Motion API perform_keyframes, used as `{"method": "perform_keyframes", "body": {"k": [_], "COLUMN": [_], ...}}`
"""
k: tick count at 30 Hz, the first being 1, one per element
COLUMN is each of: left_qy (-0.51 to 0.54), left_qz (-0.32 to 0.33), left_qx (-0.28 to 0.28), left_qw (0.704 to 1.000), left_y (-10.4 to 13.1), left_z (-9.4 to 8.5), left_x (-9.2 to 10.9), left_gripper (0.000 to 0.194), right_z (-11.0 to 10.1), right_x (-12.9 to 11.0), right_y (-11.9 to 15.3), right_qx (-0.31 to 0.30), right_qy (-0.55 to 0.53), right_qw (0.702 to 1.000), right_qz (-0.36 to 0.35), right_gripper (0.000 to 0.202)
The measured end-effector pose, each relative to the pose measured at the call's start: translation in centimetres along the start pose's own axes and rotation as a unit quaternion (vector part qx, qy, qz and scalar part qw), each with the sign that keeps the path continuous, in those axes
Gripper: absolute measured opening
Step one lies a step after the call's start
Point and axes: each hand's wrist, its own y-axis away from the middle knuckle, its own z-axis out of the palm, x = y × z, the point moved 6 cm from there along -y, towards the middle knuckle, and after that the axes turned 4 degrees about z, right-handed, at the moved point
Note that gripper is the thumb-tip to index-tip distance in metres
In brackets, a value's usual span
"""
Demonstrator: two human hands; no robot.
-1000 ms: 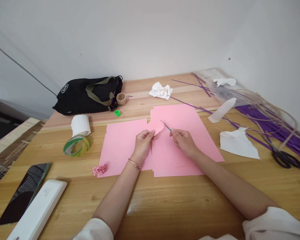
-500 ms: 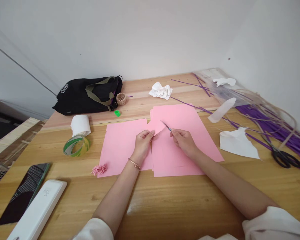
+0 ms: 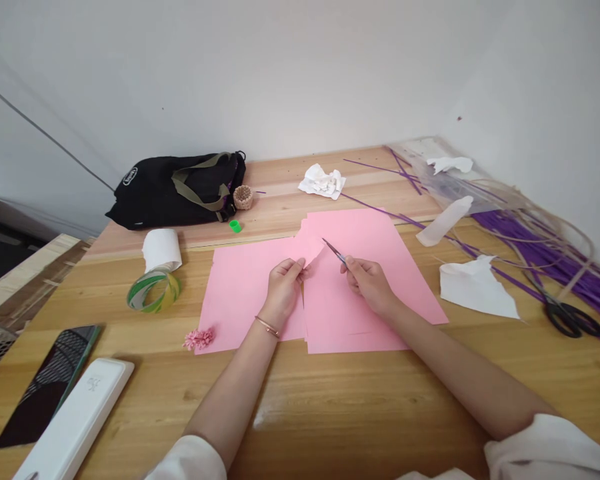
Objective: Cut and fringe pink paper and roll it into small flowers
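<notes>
- The left hand (image 3: 283,287) pinches a small pale-pink paper piece (image 3: 311,249) between thumb and fingers; the piece extends up and to the right beyond the fingertips.
- The right hand (image 3: 369,283) grips a slim, pointed metal tool (image 3: 335,251), its tip angled up-left at the piece's right edge; whether they touch I cannot tell.
- Both hands are over large flat pink paper sheets (image 3: 375,327) on the brown wooden bench (image 3: 300,413).
- A small pink bead-like cluster (image 3: 199,339) lies left of the left hand.
</notes>
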Motion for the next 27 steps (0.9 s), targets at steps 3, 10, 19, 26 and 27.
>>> {"method": "perform_keyframes", "body": {"k": [3, 10, 19, 26, 27], "left_qy": [0.021, 0.035, -0.007, -0.035, -0.037], "left_qz": [-0.008, -0.014, 0.002, 0.011, 0.013], "left_qx": [0.009, 0.016, -0.006, -0.009, -0.009], "left_qw": [1.0, 0.999, 1.0, 0.999, 0.999], "left_y": [-0.09, -0.21, -0.11, -0.19, -0.21], "left_z": [-0.13, -0.32, -0.1, -0.14, -0.16], "left_x": [-0.05, -0.25, -0.22, -0.56, -0.56], "left_gripper": [0.029, 0.027, 0.029, 0.031, 0.031], "right_z": [0.02, 0.03, 0.18, 0.16, 0.15], "right_x": [0.02, 0.12, 0.13, 0.13, 0.12], "right_y": [-0.04, -0.01, 0.0, 0.03, 0.04], "right_qx": [-0.001, -0.007, -0.021, -0.018, -0.017], "right_qy": [-0.001, 0.019, 0.031, 0.031, 0.031], "right_qw": [1.0, 1.0, 0.999, 0.999, 0.999], "right_qz": [0.001, 0.0, -0.001, -0.003, -0.004], "right_gripper": [0.053, 0.051, 0.051, 0.052, 0.052]}}
